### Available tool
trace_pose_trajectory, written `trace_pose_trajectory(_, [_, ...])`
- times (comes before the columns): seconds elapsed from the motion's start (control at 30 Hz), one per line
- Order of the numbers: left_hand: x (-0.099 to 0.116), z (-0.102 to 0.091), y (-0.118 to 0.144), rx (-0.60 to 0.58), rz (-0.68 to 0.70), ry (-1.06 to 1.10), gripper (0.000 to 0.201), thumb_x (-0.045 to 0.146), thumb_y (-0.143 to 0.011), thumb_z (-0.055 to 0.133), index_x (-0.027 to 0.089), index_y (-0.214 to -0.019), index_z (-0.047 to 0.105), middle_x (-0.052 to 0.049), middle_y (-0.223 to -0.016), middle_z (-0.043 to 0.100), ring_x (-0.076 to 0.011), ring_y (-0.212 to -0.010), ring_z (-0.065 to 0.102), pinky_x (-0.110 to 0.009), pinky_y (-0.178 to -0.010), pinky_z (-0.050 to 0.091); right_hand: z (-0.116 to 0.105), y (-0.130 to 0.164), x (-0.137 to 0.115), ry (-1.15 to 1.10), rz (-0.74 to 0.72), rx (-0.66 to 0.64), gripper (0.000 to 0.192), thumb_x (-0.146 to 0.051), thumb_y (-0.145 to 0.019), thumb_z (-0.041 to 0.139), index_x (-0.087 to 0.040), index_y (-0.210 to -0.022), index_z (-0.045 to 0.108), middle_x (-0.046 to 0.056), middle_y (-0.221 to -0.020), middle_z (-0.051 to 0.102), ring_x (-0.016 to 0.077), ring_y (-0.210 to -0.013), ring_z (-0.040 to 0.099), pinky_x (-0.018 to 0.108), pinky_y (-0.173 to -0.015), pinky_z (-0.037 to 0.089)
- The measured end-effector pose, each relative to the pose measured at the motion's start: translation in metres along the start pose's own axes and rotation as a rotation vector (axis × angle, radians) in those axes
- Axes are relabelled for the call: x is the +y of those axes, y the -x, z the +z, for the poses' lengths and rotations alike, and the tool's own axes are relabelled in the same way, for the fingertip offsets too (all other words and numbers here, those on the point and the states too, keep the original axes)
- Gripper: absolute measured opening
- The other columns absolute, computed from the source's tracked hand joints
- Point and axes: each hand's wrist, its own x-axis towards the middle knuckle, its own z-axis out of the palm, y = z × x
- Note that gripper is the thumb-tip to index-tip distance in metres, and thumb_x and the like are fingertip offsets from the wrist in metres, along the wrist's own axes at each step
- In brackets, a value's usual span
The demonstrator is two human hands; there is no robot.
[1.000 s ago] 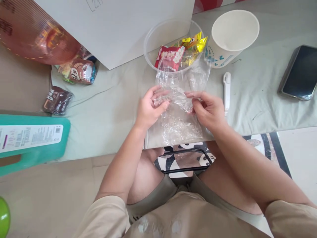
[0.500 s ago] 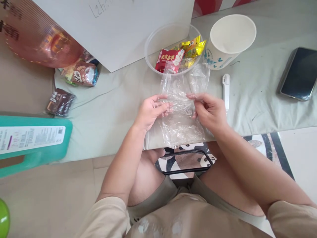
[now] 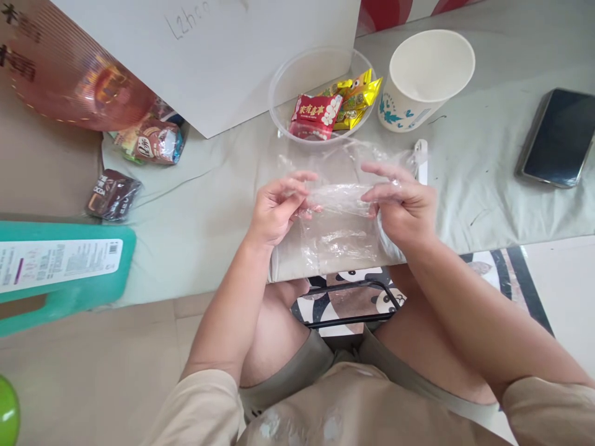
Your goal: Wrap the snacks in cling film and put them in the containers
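Note:
A crumpled clear plastic bag (image 3: 341, 214) lies over the near edge of a pale green cloth-covered table (image 3: 209, 204). My left hand (image 3: 279, 207) pinches the bag's left side and my right hand (image 3: 402, 207) pinches its right side, stretching it between them. Just beyond the bag stands a clear round plastic bowl (image 3: 297, 74) with a red snack packet (image 3: 316, 114) and yellow candy packets (image 3: 356, 96) inside.
A white paper cup (image 3: 425, 77) stands right of the bowl, with a small white clip (image 3: 422, 155) below it. A dark phone (image 3: 555, 136) lies far right. A white board (image 3: 223, 56), a pink fan (image 3: 69, 74), snack packets (image 3: 155, 139) and a teal box (image 3: 60, 266) sit left.
Both hands moved apart and pulled the bag wider and flatter; its upper part, which stood up in front of the bowl, has dropped toward the table.

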Motion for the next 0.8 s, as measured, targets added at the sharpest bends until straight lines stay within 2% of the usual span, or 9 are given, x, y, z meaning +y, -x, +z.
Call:
trace_pose_trajectory(0.17, [0.001,-0.008,-0.001,-0.025,0.061,-0.052,0.033,0.047,-0.069,0.082,0.022,-0.057,0.066,-0.005,-0.122,0.070,-0.0184,-0.080,0.068,-0.038,-0.067,0.057,-0.005,-0.002,0.004,0.054,-0.090,-0.030,0.032,-0.029,-0.096,0.050,-0.027,-0.076,0.075,0.006,-0.134,0.069,0.0256,-0.094,0.074,0.044,-0.064,0.064])
trace_pose_trajectory(0.23, [0.003,-0.011,-0.001,-0.070,0.079,-0.030,0.030,0.051,-0.068,0.080,0.024,-0.059,0.071,-0.006,-0.120,0.071,-0.0213,-0.082,0.068,-0.042,-0.072,0.059,-0.009,-0.003,0.006,0.126,-0.123,-0.048,0.027,-0.029,-0.096,0.052,-0.030,-0.087,0.078,0.007,-0.135,0.068,0.0336,-0.120,0.068,0.048,-0.072,0.065])
trace_pose_trajectory(0.33, [0.006,-0.014,-0.002,-0.061,0.065,-0.042,0.050,0.067,-0.080,0.061,0.023,-0.061,0.074,-0.010,-0.117,0.072,-0.0258,-0.090,0.071,-0.046,-0.081,0.061,-0.016,-0.004,0.010,0.190,-0.154,-0.115,0.028,-0.028,-0.096,0.052,-0.032,-0.100,0.079,0.008,-0.140,0.065,0.0383,-0.138,0.056,0.054,-0.085,0.063])
trace_pose_trajectory(0.43, [0.005,-0.015,-0.003,0.010,0.076,-0.113,0.059,0.064,-0.093,0.051,0.021,-0.057,0.071,-0.011,-0.109,0.074,-0.0237,-0.090,0.071,-0.042,-0.082,0.061,-0.019,-0.004,0.014,0.088,-0.146,-0.197,0.043,-0.032,-0.102,0.038,-0.027,-0.089,0.079,0.007,-0.148,0.059,0.0335,-0.119,0.067,0.055,-0.089,0.061])
trace_pose_trajectory(0.53, [-0.003,-0.016,-0.005,0.005,0.187,-0.207,0.033,0.045,-0.087,0.071,0.021,-0.064,0.075,-0.008,-0.100,0.074,-0.0199,-0.091,0.071,-0.035,-0.080,0.060,-0.017,-0.005,0.016,-0.080,-0.108,-0.200,0.065,-0.042,-0.108,0.022,-0.022,-0.072,0.072,0.009,-0.145,0.060,0.0239,-0.093,0.072,0.051,-0.086,0.062])
trace_pose_trajectory(0.6, [-0.012,-0.018,-0.009,-0.020,0.273,-0.235,0.015,0.036,-0.080,0.079,0.021,-0.081,0.078,-0.006,-0.107,0.072,-0.0175,-0.092,0.071,-0.031,-0.079,0.059,-0.013,-0.007,0.017,-0.111,-0.083,-0.138,0.056,-0.051,-0.106,0.037,-0.022,-0.072,0.071,0.009,-0.138,0.064,0.0241,-0.098,0.071,0.047,-0.088,0.061])
trace_pose_trajectory(0.67, [-0.020,-0.021,-0.012,-0.042,0.336,-0.209,0.029,0.032,-0.076,0.082,0.025,-0.103,0.076,-0.006,-0.121,0.067,-0.0151,-0.090,0.071,-0.028,-0.074,0.059,-0.010,-0.008,0.020,-0.134,-0.050,-0.075,0.028,-0.052,-0.095,0.066,-0.026,-0.090,0.074,0.008,-0.142,0.062,0.0245,-0.105,0.070,0.043,-0.089,0.061])
trace_pose_trajectory(0.7, [-0.024,-0.022,-0.014,-0.052,0.352,-0.182,0.040,0.031,-0.075,0.084,0.028,-0.113,0.072,-0.005,-0.126,0.065,-0.0146,-0.090,0.071,-0.027,-0.072,0.058,-0.009,-0.009,0.022,-0.164,-0.027,-0.062,0.028,-0.049,-0.087,0.077,-0.029,-0.105,0.072,0.007,-0.146,0.059,0.0234,-0.104,0.071,0.042,-0.087,0.062])
trace_pose_trajectory(0.8, [-0.027,-0.025,-0.016,-0.075,0.323,-0.078,0.068,0.034,-0.071,0.090,0.038,-0.132,0.060,-0.004,-0.135,0.061,-0.0191,-0.103,0.072,-0.026,-0.075,0.059,-0.006,-0.009,0.027,-0.302,0.066,-0.099,0.073,-0.043,-0.075,0.089,-0.037,-0.138,0.055,0.006,-0.140,0.063,0.0181,-0.089,0.071,0.037,-0.077,0.062])
